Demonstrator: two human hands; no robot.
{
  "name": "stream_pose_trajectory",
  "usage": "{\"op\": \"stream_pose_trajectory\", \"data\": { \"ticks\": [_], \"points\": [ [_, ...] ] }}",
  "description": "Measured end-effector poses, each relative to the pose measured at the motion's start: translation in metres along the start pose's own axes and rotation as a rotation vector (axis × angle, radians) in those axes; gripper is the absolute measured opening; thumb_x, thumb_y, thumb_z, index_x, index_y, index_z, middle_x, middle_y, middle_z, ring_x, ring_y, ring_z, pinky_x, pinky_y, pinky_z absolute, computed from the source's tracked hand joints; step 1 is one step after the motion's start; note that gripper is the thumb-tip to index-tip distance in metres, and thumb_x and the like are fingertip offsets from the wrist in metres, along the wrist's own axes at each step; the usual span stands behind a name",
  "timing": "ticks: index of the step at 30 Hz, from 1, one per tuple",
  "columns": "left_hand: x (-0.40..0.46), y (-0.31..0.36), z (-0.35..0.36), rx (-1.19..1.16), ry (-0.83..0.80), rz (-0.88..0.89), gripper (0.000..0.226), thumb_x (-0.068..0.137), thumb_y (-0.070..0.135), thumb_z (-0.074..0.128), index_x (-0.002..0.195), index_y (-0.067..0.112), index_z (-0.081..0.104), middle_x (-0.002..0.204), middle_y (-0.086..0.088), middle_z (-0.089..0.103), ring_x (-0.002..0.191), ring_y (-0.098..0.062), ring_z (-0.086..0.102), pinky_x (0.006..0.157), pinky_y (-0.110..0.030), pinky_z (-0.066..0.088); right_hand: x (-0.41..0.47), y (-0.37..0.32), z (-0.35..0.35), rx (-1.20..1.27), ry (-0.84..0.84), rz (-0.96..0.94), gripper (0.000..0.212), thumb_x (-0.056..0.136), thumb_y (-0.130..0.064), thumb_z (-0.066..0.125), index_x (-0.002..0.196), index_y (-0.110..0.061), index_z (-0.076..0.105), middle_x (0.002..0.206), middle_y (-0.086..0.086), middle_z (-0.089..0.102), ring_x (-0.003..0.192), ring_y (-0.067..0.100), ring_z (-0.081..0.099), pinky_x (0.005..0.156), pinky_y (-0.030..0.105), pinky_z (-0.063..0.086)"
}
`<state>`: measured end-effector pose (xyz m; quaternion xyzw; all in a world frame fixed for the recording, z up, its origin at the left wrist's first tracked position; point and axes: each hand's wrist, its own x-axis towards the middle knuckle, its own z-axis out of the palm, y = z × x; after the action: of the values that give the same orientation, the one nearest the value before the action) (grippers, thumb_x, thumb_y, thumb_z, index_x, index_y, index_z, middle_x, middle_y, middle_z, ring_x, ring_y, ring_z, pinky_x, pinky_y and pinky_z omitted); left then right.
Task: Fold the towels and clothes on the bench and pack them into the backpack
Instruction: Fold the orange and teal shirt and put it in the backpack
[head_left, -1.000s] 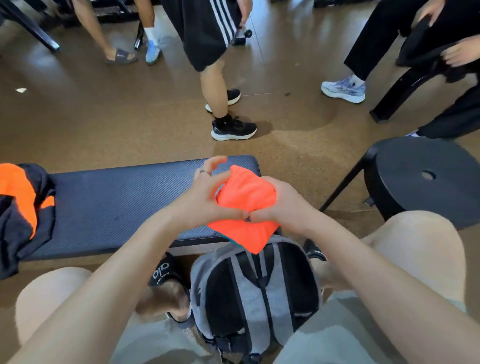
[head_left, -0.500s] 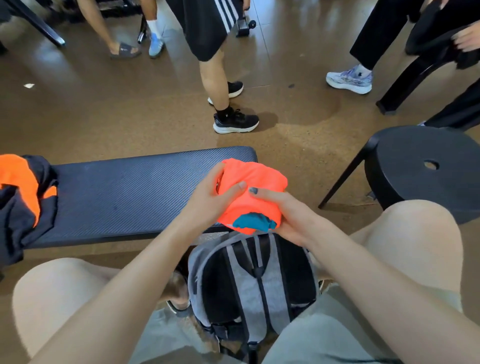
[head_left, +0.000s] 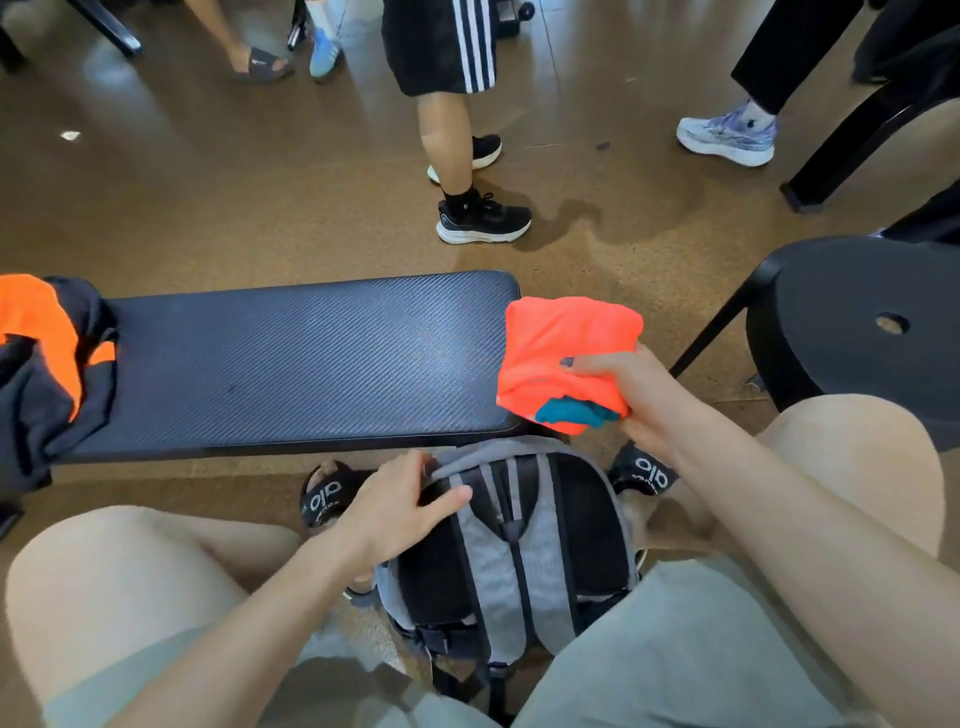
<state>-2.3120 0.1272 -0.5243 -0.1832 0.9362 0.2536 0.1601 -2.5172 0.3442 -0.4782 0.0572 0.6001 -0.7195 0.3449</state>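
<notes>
Left hand: we had let go of the folded orange cloth bundle, gripping the grey-and-black backpack top.
Right hand: we held the bundle alone.
Backpack contents: hidden.

The black-and-orange garment on the bench was cut off by the left edge. The black stool was cropped at the right. The backpack opening was hidden from view.
</notes>
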Motion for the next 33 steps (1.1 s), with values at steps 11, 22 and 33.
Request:
{"op": "stream_pose_trajectory", "data": {
  "ticks": [11, 22, 33],
  "points": [
    [-0.031, 0.016, 0.012, -0.294, -0.542, 0.087, 0.034, 0.1, 0.045, 0.045, 0.085, 0.018, 0.059, 0.072, 0.007, 0.053, 0.065, -0.011, 0.047, 0.064, -0.031, 0.04, -0.023, 0.018, 0.012, -0.176, -0.03, -0.059, 0.081, 0.051, -0.008, 0.085, 0.127, -0.017, 0.058, 0.115, 0.008, 0.073, 0.102, 0.024, 0.073, 0.082, 0.04, 0.06],
    [-0.056, -0.012, 0.007, 0.108, -0.391, 0.087, 0.027, 0.099, 0.039, 0.051, 0.079, 0.022, 0.057, 0.078, 0.003, 0.062, 0.076, -0.015, 0.058, 0.07, -0.032, 0.046, -0.057, 0.083, 0.045, -1.43, -0.608, -0.264, 0.056, 0.058, -0.029, 0.073, 0.105, -0.032, 0.043, 0.091, -0.006, 0.065, 0.083, 0.022, 0.062, 0.072, 0.046, 0.053],
    [-0.004, -0.022, 0.045, 0.24, -0.249, 0.215, 0.018, 0.093, 0.03, 0.055, 0.11, 0.025, 0.053, 0.104, -0.002, 0.069, 0.098, -0.027, 0.065, 0.068, -0.037, 0.049, -0.093, 0.092, 0.049, -1.583, -0.636, -0.458, 0.046, 0.071, -0.027, 0.067, 0.107, -0.034, 0.041, 0.097, -0.009, 0.055, 0.088, 0.017, 0.057, 0.07, 0.039, 0.048]
  ]
}}
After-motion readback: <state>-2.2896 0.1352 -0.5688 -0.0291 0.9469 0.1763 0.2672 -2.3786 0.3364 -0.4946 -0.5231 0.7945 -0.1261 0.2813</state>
